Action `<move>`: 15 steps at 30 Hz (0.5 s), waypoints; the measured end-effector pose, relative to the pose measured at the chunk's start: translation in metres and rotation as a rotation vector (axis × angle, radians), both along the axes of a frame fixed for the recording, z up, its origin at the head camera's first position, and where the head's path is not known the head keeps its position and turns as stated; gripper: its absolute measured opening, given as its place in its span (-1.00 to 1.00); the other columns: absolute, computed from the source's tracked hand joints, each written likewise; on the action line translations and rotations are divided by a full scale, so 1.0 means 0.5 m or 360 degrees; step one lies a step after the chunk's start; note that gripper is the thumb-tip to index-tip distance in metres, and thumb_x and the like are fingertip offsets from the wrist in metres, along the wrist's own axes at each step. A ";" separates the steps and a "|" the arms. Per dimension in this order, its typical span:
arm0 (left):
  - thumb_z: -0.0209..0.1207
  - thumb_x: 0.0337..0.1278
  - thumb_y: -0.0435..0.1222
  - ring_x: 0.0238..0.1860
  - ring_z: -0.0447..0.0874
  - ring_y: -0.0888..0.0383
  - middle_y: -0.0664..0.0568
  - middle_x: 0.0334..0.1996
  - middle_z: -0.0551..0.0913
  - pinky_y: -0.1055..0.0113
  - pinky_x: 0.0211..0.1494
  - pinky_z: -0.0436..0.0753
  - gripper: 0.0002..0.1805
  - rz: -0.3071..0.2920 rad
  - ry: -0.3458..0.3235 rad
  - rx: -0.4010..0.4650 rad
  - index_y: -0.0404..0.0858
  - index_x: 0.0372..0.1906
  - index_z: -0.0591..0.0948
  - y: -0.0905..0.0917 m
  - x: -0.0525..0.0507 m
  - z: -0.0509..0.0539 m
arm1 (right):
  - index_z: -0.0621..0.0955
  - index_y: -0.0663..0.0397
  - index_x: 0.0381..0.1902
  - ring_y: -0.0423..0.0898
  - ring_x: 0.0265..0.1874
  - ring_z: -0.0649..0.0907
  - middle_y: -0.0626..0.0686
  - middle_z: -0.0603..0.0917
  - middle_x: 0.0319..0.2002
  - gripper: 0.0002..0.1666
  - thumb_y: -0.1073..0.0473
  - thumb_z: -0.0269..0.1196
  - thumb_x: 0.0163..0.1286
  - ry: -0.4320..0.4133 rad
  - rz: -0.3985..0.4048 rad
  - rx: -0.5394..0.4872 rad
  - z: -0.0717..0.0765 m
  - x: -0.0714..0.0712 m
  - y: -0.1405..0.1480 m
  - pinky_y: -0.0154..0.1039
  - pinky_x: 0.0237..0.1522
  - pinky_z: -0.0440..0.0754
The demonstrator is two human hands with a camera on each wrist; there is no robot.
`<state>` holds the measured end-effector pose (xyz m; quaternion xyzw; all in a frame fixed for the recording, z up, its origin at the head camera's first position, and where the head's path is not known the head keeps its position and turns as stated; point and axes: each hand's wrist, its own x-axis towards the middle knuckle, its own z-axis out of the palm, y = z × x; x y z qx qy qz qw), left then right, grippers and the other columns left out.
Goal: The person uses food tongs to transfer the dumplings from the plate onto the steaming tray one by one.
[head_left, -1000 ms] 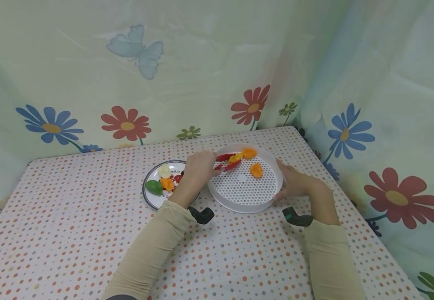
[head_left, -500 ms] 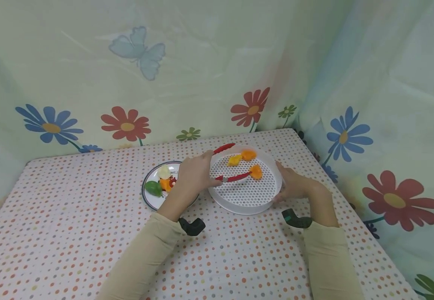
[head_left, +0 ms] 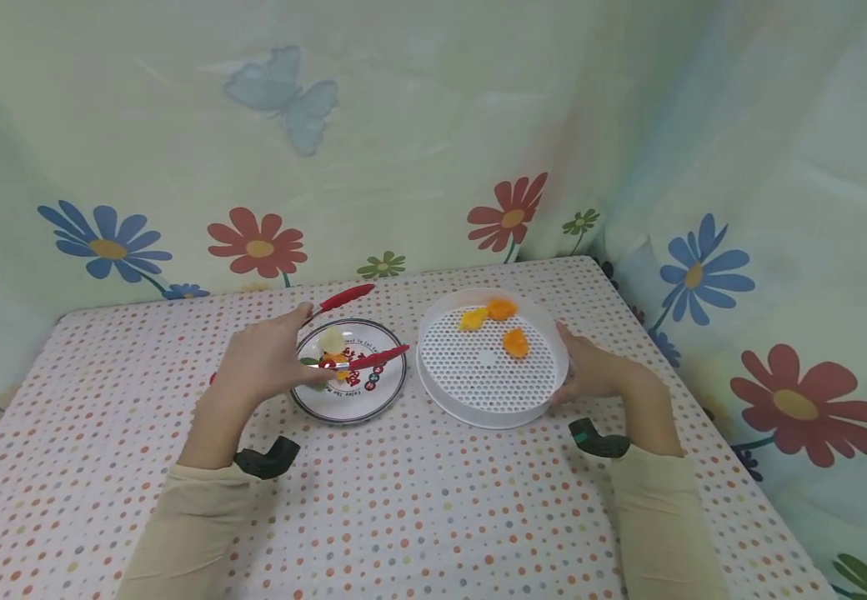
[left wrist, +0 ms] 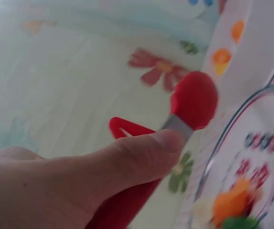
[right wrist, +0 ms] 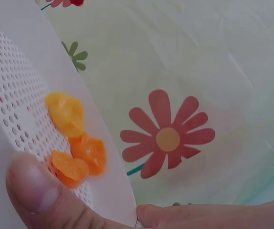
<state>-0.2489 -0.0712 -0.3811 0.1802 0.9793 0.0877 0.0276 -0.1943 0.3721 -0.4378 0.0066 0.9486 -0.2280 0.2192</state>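
In the head view the left hand (head_left: 261, 358) grips red-tipped tongs (head_left: 378, 357), their arms spread apart above a white plate (head_left: 358, 411). On the plate lie a pale piece (head_left: 332, 340), an orange piece (head_left: 338, 363) and a green piece (head_left: 313, 379), partly covered by the tongs. The right hand (head_left: 591, 367) holds the right rim of a round white sieve (head_left: 488, 416). Inside the sieve are one yellow piece (head_left: 473, 319) and two orange pieces (head_left: 515, 342). The left wrist view shows the thumb (left wrist: 142, 157) pressed on the tongs (left wrist: 194, 100), with nothing between the tips.
A dotted cloth (head_left: 433, 517) covers the table. Behind it and along the right side hangs a flowered curtain (head_left: 418, 125). The sieve stands just right of the plate, close to its rim.
The left hand and tongs have moved left from the sieve to above the plate; the tongs have opened, leaving the yellow piece in the sieve. The right hand has stayed at the rim.
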 end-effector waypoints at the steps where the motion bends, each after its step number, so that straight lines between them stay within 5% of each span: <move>1: 0.41 -0.40 0.27 0.04 0.57 -0.21 -0.27 0.19 0.51 -0.10 -0.06 0.60 0.22 0.0015 -0.0023 0.0000 -0.21 0.44 0.20 -0.018 -0.004 0.004 | -0.33 0.25 0.47 0.42 0.40 0.00 0.47 -0.06 0.43 0.66 -0.24 0.53 -0.22 0.0009 0.0001 0.0001 -0.002 -0.002 0.001 0.35 0.33 -0.01; 8: 0.41 -0.41 0.28 0.09 0.50 -0.18 -0.30 0.21 0.48 -0.15 0.05 0.55 0.24 0.0035 -0.0240 0.0106 -0.19 0.45 0.18 -0.134 -0.013 0.011 | -0.37 0.26 0.46 0.42 0.41 -0.05 0.47 -0.12 0.44 0.68 -0.26 0.51 -0.20 -0.0018 0.0023 -0.0010 -0.003 -0.005 0.004 0.35 0.34 -0.05; 15: 0.47 -0.42 0.17 0.18 0.42 -0.18 -0.28 0.25 0.45 -0.16 0.10 0.50 0.14 0.0076 -0.0385 0.0192 -0.22 0.39 0.30 -0.200 -0.014 0.002 | -0.40 0.29 0.45 0.44 0.40 -0.08 0.48 -0.16 0.44 0.69 -0.26 0.51 -0.19 -0.0025 0.0043 -0.0021 -0.005 -0.013 0.004 0.38 0.32 -0.06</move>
